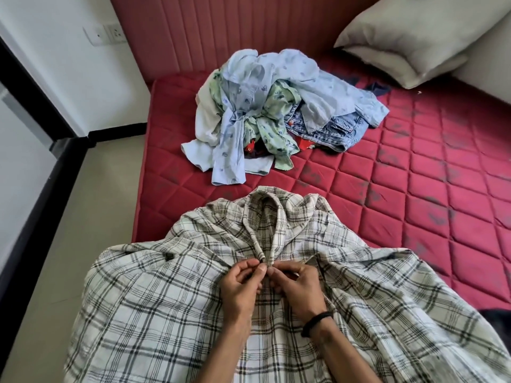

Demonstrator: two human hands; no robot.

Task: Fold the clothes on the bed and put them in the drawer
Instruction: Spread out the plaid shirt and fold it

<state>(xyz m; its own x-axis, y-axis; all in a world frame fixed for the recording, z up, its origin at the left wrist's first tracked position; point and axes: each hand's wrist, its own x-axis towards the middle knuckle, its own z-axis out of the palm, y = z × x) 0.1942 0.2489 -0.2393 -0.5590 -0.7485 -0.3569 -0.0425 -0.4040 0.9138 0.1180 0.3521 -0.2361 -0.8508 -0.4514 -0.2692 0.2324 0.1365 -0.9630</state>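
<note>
The left hand (240,283) and the right hand (297,286) meet at the front opening of a cream cotton shirt with a grey-black plaid check (166,313), each pinching an edge of the placket just below the collar, fingertips almost touching, as if working a button; whether a button is actually between them is too small to tell. A black band (316,322) circles the right wrist. The plaid shirt is spread over the near edge of the quilted crimson mattress (414,189), its collar toward the headboard and its lower part hanging off toward the person. Beyond it, apart from the shirt, lies one heap of unfolded clothes (276,111): I count at least one pale blue printed shirt, one green printed one, one blue denim piece, something white and something red underneath, though the tangle hides the true number. One beige pillow (409,37) leans in the far right corner, and one white wall socket plate (106,34) sits on the left wall. No drawer is in view. The risk, I judge, is that the overhanging weight drags the shirt off the bed once the pinch loosens, or that an uneven pull skews the front panels and spoils the fold
</note>
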